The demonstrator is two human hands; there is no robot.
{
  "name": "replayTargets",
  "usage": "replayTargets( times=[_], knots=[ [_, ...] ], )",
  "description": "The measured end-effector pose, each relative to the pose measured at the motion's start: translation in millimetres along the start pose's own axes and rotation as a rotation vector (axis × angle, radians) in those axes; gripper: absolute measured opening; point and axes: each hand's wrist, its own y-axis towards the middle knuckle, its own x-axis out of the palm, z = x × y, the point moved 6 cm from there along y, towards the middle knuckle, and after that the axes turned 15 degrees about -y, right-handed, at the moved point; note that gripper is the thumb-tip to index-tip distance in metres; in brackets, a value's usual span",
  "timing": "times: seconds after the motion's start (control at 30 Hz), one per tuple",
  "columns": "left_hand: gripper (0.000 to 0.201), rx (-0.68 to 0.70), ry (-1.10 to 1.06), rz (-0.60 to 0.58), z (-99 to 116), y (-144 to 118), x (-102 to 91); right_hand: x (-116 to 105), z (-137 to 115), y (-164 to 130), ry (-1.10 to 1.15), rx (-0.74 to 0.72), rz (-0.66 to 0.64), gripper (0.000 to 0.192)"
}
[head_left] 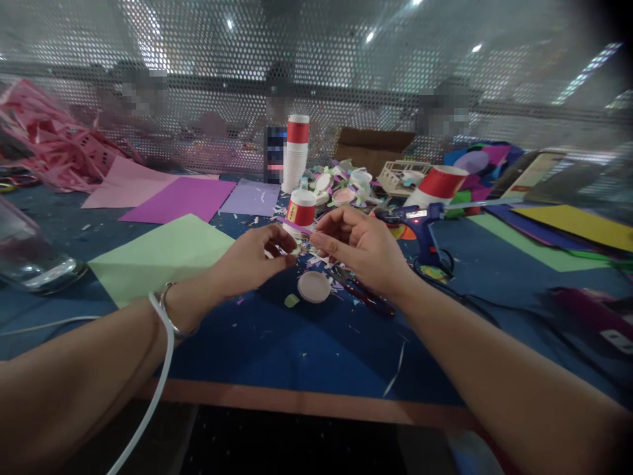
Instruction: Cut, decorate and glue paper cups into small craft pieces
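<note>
My right hand (363, 247) pinches a thin purple paper strip (299, 227) between thumb and fingers. The strip points left, toward my left hand (254, 258), whose fingers are curled but apart with nothing visible in them. Just behind the strip stands a white paper cup with a red band (302, 210). Below both hands a pale round disc (314, 287) lies on the blue tabletop (277, 349). A pair of scissors (368, 293) lies partly under my right hand, its blades among small paper scraps.
A blue glue gun (422, 227) stands to the right, trailing a cable. Green paper (163, 257) and purple paper (180, 200) lie left, near a clear container (37, 264). Farther back are stacked cups (295, 158), a scrap pile (343, 185) and a cardboard box (370, 145).
</note>
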Motion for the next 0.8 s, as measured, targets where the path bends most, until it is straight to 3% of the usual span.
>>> replayTargets(
  times=[0.2, 0.33, 0.43, 0.53, 0.63, 0.8],
  knots=[
    [0.05, 0.241, 0.438, -0.216, 5.3, -8.7, 29.5, -2.3, 0.3, 0.7, -0.056, 0.0, 0.018, 0.04],
    [0.048, 0.227, 0.489, -0.269, 5.0, -11.5, 40.2, -0.8, 0.3, -0.1, -0.055, -0.01, 0.017, 0.039],
    [0.044, 0.235, 0.436, -0.234, 6.9, -8.9, 34.8, -1.5, -0.3, -0.9, -0.057, -0.015, 0.024, 0.038],
    [0.044, 0.101, 0.253, -0.157, 3.2, -3.8, 20.3, -3.8, -2.2, -1.6, -0.04, -0.016, 0.044, 0.036],
    [0.043, -0.112, -0.1, -0.107, -6.3, -1.5, 10.4, -6.7, -5.1, -2.5, -0.001, -0.014, 0.082, 0.035],
    [0.022, -0.261, -0.766, -0.089, -11.9, -1.4, 18.5, -7.7, -9.9, -3.1, 0.057, -0.023, 0.118, 0.034]
  ],
)
